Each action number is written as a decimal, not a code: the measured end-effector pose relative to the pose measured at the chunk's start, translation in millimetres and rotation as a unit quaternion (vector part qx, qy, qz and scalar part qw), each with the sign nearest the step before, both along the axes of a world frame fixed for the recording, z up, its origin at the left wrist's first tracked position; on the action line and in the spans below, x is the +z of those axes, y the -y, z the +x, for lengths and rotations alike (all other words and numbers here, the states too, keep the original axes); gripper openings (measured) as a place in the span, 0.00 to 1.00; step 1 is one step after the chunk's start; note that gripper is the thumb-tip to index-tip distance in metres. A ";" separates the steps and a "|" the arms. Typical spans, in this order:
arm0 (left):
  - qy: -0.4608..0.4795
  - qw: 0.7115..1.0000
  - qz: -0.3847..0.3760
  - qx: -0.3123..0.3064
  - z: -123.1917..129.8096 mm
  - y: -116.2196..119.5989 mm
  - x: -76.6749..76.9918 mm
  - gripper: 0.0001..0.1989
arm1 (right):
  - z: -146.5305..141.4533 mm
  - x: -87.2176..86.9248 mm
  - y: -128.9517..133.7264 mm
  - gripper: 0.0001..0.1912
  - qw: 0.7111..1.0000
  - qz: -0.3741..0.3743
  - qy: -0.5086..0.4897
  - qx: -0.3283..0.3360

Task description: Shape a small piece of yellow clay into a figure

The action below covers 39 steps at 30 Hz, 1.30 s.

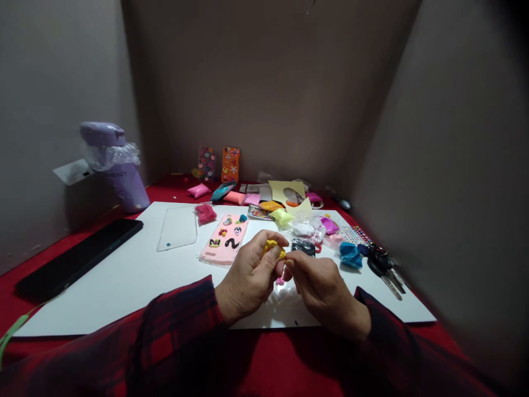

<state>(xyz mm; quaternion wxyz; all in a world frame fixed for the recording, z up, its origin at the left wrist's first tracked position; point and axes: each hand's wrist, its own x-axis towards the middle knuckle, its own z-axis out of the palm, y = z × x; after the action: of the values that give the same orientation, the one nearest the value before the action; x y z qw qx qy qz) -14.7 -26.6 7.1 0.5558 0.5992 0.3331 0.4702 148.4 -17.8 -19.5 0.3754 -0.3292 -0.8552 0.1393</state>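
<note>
My left hand (253,271) is closed around a lump of yellow modelling clay (270,245), which shows between thumb and fingers. With thumb and forefinger, my right hand (320,286) pinches at the clay's right edge. Both hands are above the white board (124,292). Left of them lies a phone case coated in pink clay (212,251), with small figures and a black squiggle on it. Beneath the hands, a bit of pink clay (280,280) rests on clear plastic. A black clay packet (303,246) lies just behind my right hand.
A clear phone case (177,229) and a red clay packet (205,213) lie on the left. Several coloured packets, a blue one (350,255) and black-handled scissors (382,264) are at right. A black phone (78,259) and purple tumbler (128,182) stand far left.
</note>
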 end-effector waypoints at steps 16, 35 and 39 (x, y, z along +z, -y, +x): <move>-0.001 1.000 -0.010 -0.017 -1.9 -0.7 0.8 0.07 | 0.4 -0.3 0.3 0.13 1.000 0.008 0.008 -0.003; -0.036 0.993 0.012 0.115 -0.1 -3.1 4.9 0.07 | -3.1 -0.7 0.2 0.12 0.997 0.060 0.053 -0.004; -0.041 0.996 -0.012 0.078 -0.2 -3.4 2.8 0.06 | -2.4 -1.9 -0.1 0.11 0.998 0.043 0.053 -0.004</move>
<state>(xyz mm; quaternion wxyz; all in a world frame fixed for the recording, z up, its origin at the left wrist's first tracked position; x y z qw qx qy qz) -14.9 -23.2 9.9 0.5106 0.5836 0.4067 0.4830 146.1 -17.8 -21.3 0.3438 -0.3234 -0.8777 0.0826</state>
